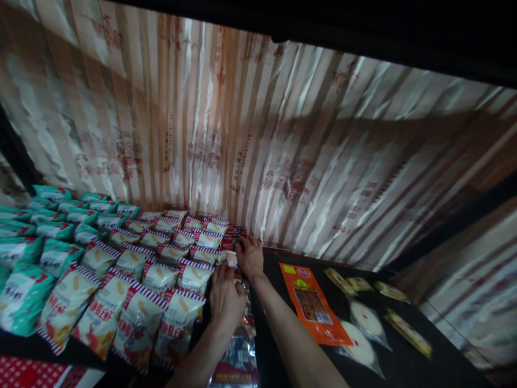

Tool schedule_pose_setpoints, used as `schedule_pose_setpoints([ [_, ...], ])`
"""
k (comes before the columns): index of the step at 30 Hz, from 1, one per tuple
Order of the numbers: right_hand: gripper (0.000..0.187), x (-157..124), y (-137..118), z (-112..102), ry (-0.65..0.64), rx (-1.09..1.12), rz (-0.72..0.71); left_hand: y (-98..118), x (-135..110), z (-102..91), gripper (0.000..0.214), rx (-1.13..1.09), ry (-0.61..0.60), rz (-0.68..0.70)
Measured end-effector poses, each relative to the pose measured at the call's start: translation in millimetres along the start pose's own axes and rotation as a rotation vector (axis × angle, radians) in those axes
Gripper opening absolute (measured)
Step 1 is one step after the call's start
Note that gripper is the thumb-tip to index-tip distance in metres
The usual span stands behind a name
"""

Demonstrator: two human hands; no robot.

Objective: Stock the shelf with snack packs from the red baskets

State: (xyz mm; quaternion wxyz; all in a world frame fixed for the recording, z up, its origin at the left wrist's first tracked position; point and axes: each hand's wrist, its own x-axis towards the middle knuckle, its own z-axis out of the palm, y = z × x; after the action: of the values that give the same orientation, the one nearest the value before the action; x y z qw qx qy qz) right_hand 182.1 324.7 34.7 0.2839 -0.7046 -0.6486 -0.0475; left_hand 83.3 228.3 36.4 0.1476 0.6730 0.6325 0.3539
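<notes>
Between my two hands, at the fingertips, is a small pale packet (231, 258) with faint print. My left hand (227, 299) is closed at its near side, fingers bent and pressed together. My right hand (251, 257) reaches farther in, its fingers curled down at the packet's right side. Just beyond the fingertips lie dark red packets (228, 242). Under and in front of my left hand runs a row of shiny flat packs, the nearest a clear and purple pack (238, 361). White snack bags (194, 277) with striped edges stand close on the left.
Teal snack bags (60, 256) fill the far left. On the right lie an orange pouch (313, 304), round white items in clear wrap (367, 320) and several small yellowish packs (409, 331). A pleated printed curtain (258, 134) hangs behind the black surface (299, 355).
</notes>
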Motion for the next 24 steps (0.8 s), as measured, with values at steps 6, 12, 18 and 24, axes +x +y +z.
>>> schedule_pose_setpoints([
  [6, 0.033, -31.2, 0.3, -15.3, 0.097, 0.166, 0.032, 3.8, -21.6, -9.6, 0.037, -0.105, 0.005, 0.079],
  [12, 0.032, -104.3, 1.8, -50.3, 0.218, 0.408, 0.08, -3.1, -71.2, -27.7, 0.036, -0.303, 0.005, 0.129],
  [18, 0.031, -220.6, -14.4, -74.8, 0.276, 0.662, 0.308, -33.6, -162.2, -51.5, 0.037, -0.495, -0.028, 0.188],
  [24, 0.028, -336.5, -34.6, -49.2, -0.022, 0.646, 0.48, -96.2, -232.8, -48.9, 0.035, -0.369, -0.294, -0.229],
])
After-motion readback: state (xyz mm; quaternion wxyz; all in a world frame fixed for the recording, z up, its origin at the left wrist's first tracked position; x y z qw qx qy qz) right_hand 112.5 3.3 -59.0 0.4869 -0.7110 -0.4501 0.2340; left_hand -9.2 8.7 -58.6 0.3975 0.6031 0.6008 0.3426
